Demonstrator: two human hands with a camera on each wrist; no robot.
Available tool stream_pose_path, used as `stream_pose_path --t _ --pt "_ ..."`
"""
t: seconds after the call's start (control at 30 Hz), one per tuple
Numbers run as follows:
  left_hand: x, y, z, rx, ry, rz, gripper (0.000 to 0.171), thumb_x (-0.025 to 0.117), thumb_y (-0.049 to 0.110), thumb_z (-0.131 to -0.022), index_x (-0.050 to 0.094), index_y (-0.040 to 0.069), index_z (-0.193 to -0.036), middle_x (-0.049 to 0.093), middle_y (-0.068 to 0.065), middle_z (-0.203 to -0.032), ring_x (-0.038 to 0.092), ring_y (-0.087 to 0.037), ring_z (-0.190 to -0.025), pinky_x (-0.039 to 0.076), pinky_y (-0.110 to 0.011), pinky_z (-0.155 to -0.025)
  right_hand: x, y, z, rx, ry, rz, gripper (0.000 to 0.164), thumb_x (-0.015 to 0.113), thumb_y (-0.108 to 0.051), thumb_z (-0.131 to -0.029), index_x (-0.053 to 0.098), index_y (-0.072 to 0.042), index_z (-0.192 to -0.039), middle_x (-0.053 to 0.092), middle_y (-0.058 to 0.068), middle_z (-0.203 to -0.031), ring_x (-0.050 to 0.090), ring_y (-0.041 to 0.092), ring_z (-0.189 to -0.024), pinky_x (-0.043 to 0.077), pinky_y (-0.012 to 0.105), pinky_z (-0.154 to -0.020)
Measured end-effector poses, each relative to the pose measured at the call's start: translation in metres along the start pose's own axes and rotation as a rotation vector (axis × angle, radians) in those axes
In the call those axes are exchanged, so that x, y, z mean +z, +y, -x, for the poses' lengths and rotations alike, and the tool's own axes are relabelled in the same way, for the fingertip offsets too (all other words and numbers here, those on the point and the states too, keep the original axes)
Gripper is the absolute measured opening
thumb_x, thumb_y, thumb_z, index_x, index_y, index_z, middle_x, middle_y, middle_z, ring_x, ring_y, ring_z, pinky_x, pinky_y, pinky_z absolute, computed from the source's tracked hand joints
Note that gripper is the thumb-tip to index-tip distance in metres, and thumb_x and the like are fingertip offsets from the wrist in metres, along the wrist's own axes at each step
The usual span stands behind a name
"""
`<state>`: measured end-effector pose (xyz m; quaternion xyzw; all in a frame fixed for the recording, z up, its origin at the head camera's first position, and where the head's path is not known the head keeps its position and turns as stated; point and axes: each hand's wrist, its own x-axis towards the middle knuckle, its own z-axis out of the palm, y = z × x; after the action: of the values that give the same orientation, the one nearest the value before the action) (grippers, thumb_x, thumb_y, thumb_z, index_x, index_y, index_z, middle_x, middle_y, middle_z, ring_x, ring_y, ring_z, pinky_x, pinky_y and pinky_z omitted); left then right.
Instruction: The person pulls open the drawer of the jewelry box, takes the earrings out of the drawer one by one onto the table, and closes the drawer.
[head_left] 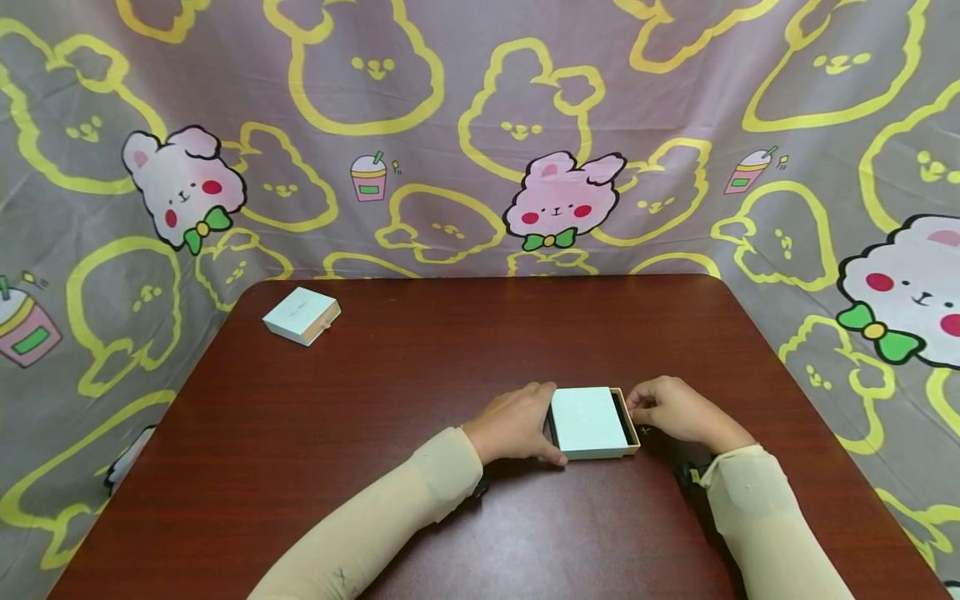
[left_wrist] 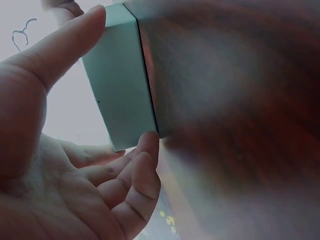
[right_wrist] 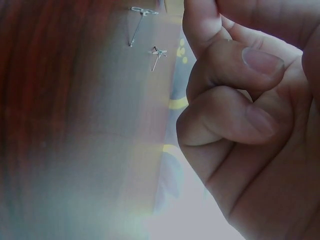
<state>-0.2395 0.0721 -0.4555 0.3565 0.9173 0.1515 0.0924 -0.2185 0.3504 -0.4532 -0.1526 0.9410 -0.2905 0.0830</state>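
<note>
A pale mint jewelry box [head_left: 588,421] lies on the table, its tan-edged drawer [head_left: 632,423] sticking out a little on the right, dark inside. My left hand [head_left: 517,425] grips the sleeve from the left, thumb on the near side and fingers at the far side. In the left wrist view the box's side wall [left_wrist: 120,80] shows between thumb and fingers. With curled fingers, my right hand [head_left: 675,408] pinches at the drawer's right end; the fingertips are partly hidden. Below that hand lie two small silver stud earrings [right_wrist: 159,52], thin posts showing.
A second mint box [head_left: 302,315], with a small pull tab on its side, sits at the table's far left corner. The dark red-brown table [head_left: 420,350] is bordered by a patterned cloth [head_left: 450,167] at the back and sides.
</note>
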Motion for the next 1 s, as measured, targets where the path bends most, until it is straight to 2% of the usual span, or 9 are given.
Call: stream_pose_path --t 1.0 --pt "0.0006 0.0065 -0.0032 0.019 0.009 -0.019 0.105 0.084 0.057 -0.065 0.04 0.003 -0.143 0.057 -0.007 -0.127 0.057 -0.016 -0.111 0.048 -0.033 -0.088 -0.002 -0.0033 0.0024 0.007 -0.011 -0.002 0.008 0.066 -0.005 -0.089 0.069 -0.011 -0.086 0.059 -0.007 -0.072 0.048 0.011 -0.061 0.041 0.028 -0.055"
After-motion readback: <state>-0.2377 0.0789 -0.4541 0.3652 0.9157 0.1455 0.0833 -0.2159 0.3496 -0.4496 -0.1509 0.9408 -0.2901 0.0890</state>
